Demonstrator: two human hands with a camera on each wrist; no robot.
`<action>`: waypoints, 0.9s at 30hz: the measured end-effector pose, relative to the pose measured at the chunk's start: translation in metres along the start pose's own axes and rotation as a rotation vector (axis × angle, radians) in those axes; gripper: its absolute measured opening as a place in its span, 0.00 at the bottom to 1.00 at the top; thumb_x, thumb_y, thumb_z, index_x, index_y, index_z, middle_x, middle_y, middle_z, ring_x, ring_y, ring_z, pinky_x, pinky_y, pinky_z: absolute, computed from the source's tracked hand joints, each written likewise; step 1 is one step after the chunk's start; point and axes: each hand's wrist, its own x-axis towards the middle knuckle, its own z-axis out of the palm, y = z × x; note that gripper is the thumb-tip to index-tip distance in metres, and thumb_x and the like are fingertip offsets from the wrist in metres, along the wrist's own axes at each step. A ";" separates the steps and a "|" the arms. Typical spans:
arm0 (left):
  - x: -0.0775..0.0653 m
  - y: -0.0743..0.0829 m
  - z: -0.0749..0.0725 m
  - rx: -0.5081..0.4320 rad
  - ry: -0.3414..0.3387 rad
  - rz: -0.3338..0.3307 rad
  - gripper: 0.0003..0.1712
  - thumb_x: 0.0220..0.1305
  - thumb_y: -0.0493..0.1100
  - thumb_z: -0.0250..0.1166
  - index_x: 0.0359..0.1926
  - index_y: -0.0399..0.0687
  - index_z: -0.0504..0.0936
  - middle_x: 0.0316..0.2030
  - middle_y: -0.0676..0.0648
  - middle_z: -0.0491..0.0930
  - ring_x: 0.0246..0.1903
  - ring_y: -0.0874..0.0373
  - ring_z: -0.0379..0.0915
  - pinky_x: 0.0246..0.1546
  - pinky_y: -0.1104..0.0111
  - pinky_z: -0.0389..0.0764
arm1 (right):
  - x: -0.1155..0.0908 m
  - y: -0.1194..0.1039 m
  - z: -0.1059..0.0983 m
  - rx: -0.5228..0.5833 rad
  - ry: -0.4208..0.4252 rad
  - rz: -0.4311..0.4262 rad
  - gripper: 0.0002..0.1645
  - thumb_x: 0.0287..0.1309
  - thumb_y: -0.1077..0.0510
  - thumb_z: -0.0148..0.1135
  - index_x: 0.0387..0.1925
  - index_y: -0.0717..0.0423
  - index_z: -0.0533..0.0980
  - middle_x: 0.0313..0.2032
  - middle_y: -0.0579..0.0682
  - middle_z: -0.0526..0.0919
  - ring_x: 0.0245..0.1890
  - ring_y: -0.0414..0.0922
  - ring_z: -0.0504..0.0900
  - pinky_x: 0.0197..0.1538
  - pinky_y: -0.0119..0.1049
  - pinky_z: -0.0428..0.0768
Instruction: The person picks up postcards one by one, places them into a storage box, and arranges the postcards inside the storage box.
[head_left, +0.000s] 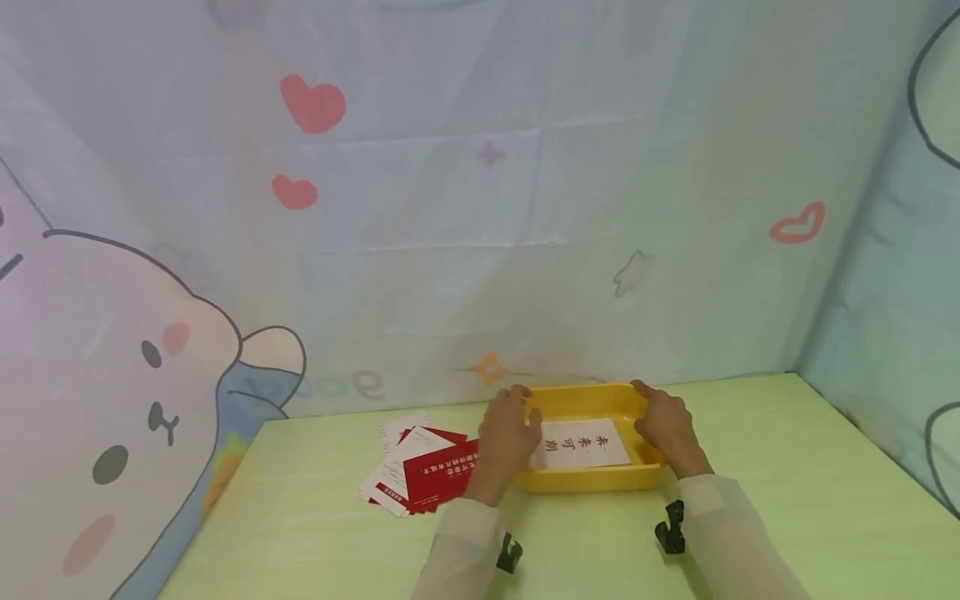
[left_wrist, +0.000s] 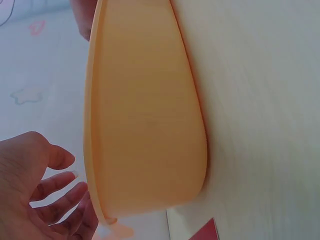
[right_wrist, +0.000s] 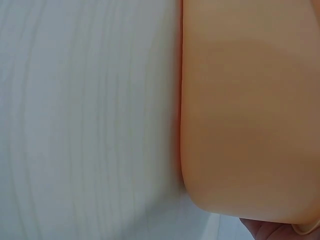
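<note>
A shallow yellow plastic tray [head_left: 592, 480] sits on the table between my two hands. Inside it lies a white card [head_left: 611, 450] with dark red writing. My left hand [head_left: 504, 437] is at the tray's left end; in the left wrist view its loosely bent fingers [left_wrist: 60, 205] come up to the rim near a corner, the thumb apart from it. At the opposite end, my right hand [head_left: 670, 425] grips the rim by the far corner, thumb toward the inside. The right wrist view shows only a bit of its fingers [right_wrist: 272, 231] under the corner.
Left of the tray, several red and white cards [head_left: 442, 475] lie in an overlapping pile, partly behind my left hand. A printed cloth backdrop [head_left: 450, 208] rises along the back edge of the pale green table [head_left: 300, 517]. Small black mounts [head_left: 672, 529] sit at both wrists.
</note>
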 end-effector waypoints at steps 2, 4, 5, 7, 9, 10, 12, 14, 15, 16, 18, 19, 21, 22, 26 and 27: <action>0.000 -0.003 -0.002 -0.015 0.006 -0.014 0.15 0.68 0.45 0.60 0.53 0.46 0.78 0.44 0.43 0.79 0.43 0.50 0.77 0.38 0.59 0.81 | 0.001 0.000 0.000 -0.003 -0.006 0.007 0.40 0.54 0.68 0.58 0.71 0.61 0.63 0.59 0.75 0.73 0.34 0.57 0.74 0.35 0.45 0.83; 0.000 -0.007 -0.003 -0.025 0.019 -0.021 0.15 0.68 0.45 0.61 0.53 0.46 0.77 0.46 0.42 0.79 0.44 0.49 0.77 0.40 0.57 0.81 | 0.001 0.000 0.001 -0.007 -0.014 0.014 0.40 0.55 0.68 0.58 0.71 0.61 0.62 0.59 0.75 0.73 0.35 0.57 0.74 0.37 0.46 0.83; 0.000 -0.009 -0.004 -0.029 0.028 -0.022 0.15 0.68 0.45 0.61 0.53 0.45 0.77 0.46 0.42 0.79 0.45 0.48 0.77 0.41 0.56 0.81 | 0.002 0.000 0.002 -0.008 -0.015 0.015 0.40 0.55 0.68 0.58 0.71 0.61 0.62 0.59 0.75 0.73 0.35 0.57 0.74 0.38 0.47 0.84; -0.001 -0.013 -0.006 -0.030 0.040 -0.024 0.16 0.68 0.45 0.61 0.54 0.44 0.77 0.47 0.41 0.78 0.46 0.47 0.76 0.41 0.56 0.81 | 0.002 0.000 0.002 -0.007 -0.020 0.016 0.40 0.55 0.68 0.58 0.71 0.61 0.62 0.59 0.75 0.73 0.36 0.58 0.74 0.39 0.48 0.84; -0.001 -0.017 -0.007 -0.025 0.051 -0.027 0.17 0.68 0.44 0.61 0.55 0.44 0.77 0.47 0.40 0.78 0.46 0.47 0.76 0.41 0.56 0.82 | 0.002 0.001 0.002 -0.009 -0.019 0.007 0.40 0.54 0.68 0.58 0.71 0.61 0.63 0.59 0.75 0.74 0.35 0.57 0.74 0.37 0.47 0.83; -0.001 -0.019 -0.007 -0.022 0.054 -0.029 0.17 0.68 0.44 0.61 0.55 0.43 0.77 0.48 0.40 0.78 0.46 0.47 0.76 0.42 0.55 0.82 | 0.002 0.001 0.002 -0.011 -0.018 0.002 0.40 0.54 0.68 0.58 0.71 0.61 0.63 0.58 0.75 0.74 0.35 0.57 0.74 0.36 0.46 0.83; 0.000 -0.022 -0.008 -0.020 0.056 -0.035 0.17 0.69 0.45 0.60 0.56 0.44 0.76 0.49 0.40 0.78 0.47 0.47 0.75 0.43 0.55 0.82 | 0.002 0.002 0.001 -0.015 -0.015 -0.002 0.40 0.54 0.68 0.58 0.71 0.61 0.63 0.58 0.75 0.74 0.34 0.57 0.74 0.35 0.45 0.82; 0.001 -0.024 -0.008 -0.025 0.053 -0.041 0.17 0.70 0.45 0.58 0.57 0.44 0.76 0.50 0.40 0.77 0.48 0.47 0.74 0.46 0.55 0.82 | 0.002 0.003 0.000 -0.021 -0.007 -0.007 0.40 0.54 0.68 0.57 0.70 0.62 0.63 0.58 0.75 0.75 0.34 0.57 0.75 0.34 0.46 0.81; 0.001 -0.026 -0.009 -0.033 0.051 -0.046 0.18 0.71 0.45 0.58 0.57 0.44 0.75 0.50 0.40 0.77 0.49 0.47 0.74 0.47 0.55 0.82 | 0.003 0.003 0.000 -0.023 -0.006 -0.006 0.40 0.54 0.68 0.57 0.70 0.62 0.63 0.57 0.75 0.75 0.34 0.57 0.75 0.35 0.46 0.81; 0.002 -0.027 -0.009 -0.035 0.052 -0.048 0.17 0.71 0.45 0.57 0.57 0.44 0.75 0.51 0.40 0.77 0.49 0.47 0.74 0.47 0.55 0.82 | 0.003 0.003 -0.001 -0.020 -0.007 -0.005 0.40 0.54 0.68 0.57 0.70 0.62 0.63 0.58 0.75 0.75 0.34 0.57 0.75 0.36 0.46 0.82; 0.002 -0.029 -0.010 -0.054 0.058 -0.054 0.18 0.71 0.44 0.56 0.58 0.44 0.75 0.52 0.40 0.77 0.50 0.47 0.74 0.48 0.55 0.82 | 0.004 0.004 -0.001 -0.016 -0.007 -0.010 0.40 0.53 0.68 0.57 0.70 0.62 0.63 0.58 0.75 0.74 0.34 0.58 0.74 0.35 0.46 0.81; 0.003 -0.030 -0.011 -0.066 0.064 -0.054 0.17 0.71 0.44 0.56 0.57 0.43 0.75 0.52 0.39 0.77 0.50 0.46 0.75 0.47 0.54 0.82 | 0.004 0.005 -0.001 -0.014 -0.007 -0.014 0.40 0.54 0.68 0.57 0.70 0.62 0.63 0.58 0.75 0.74 0.34 0.57 0.74 0.34 0.45 0.80; 0.003 -0.033 -0.012 -0.082 0.068 -0.063 0.18 0.70 0.43 0.55 0.58 0.42 0.75 0.52 0.38 0.77 0.51 0.45 0.75 0.47 0.53 0.82 | 0.006 0.006 0.000 -0.013 -0.009 -0.021 0.40 0.54 0.68 0.57 0.70 0.62 0.63 0.58 0.76 0.74 0.33 0.57 0.74 0.31 0.43 0.78; 0.003 -0.035 -0.013 -0.084 0.069 -0.066 0.18 0.70 0.43 0.55 0.58 0.42 0.75 0.52 0.38 0.77 0.50 0.45 0.75 0.46 0.53 0.82 | 0.006 0.006 0.001 -0.013 -0.009 -0.023 0.40 0.54 0.68 0.56 0.70 0.62 0.63 0.58 0.76 0.74 0.32 0.57 0.73 0.29 0.41 0.76; 0.002 -0.046 -0.014 -0.078 0.059 -0.099 0.19 0.71 0.43 0.54 0.59 0.41 0.74 0.51 0.38 0.76 0.48 0.45 0.75 0.45 0.54 0.82 | 0.009 0.009 0.005 -0.004 0.004 -0.032 0.40 0.53 0.68 0.56 0.70 0.62 0.63 0.57 0.76 0.75 0.29 0.54 0.72 0.26 0.38 0.71; 0.000 -0.049 -0.013 -0.076 0.058 -0.111 0.18 0.72 0.43 0.54 0.58 0.41 0.73 0.50 0.38 0.76 0.47 0.45 0.74 0.44 0.54 0.82 | 0.008 0.011 0.006 0.000 0.004 -0.029 0.40 0.53 0.68 0.56 0.70 0.62 0.63 0.57 0.76 0.75 0.28 0.54 0.71 0.26 0.37 0.70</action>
